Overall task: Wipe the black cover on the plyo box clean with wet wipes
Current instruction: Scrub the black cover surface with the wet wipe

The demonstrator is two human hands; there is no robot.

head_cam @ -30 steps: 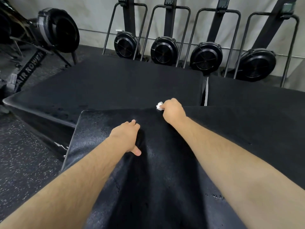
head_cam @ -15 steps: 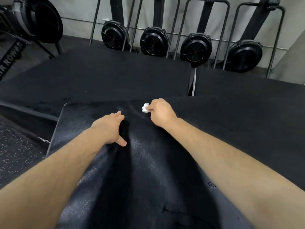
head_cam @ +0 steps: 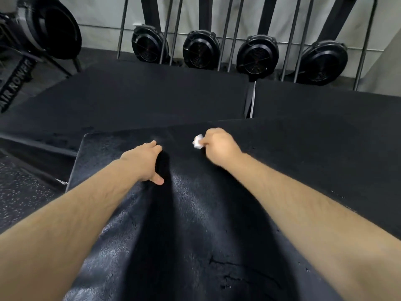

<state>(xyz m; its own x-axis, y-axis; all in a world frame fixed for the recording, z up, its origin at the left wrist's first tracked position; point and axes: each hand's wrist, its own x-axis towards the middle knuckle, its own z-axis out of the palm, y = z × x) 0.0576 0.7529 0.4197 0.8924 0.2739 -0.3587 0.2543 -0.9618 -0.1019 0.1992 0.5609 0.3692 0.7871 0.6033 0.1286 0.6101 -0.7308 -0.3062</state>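
Observation:
The plyo box's black cover (head_cam: 195,213) fills the lower middle of the head view, textured, with a dull sheen. My right hand (head_cam: 219,146) holds a small white crumpled wet wipe (head_cam: 198,144) down on the cover near its far edge. My left hand (head_cam: 144,162) rests flat on the cover to the left of it, fingers straight and thumb out to the side.
Two more black-topped boxes (head_cam: 152,98) (head_cam: 325,105) stand beyond, with a narrow gap between them. Several black fan-wheel rowing machines (head_cam: 257,54) stand upright along the back wall. Another rower (head_cam: 50,29) sits at far left. Speckled rubber floor (head_cam: 19,192) lies to the left.
My right hand has dragged the wipe along the cover's far edge, first left, then back right. My left hand has stayed planted on the cover. My head has shifted.

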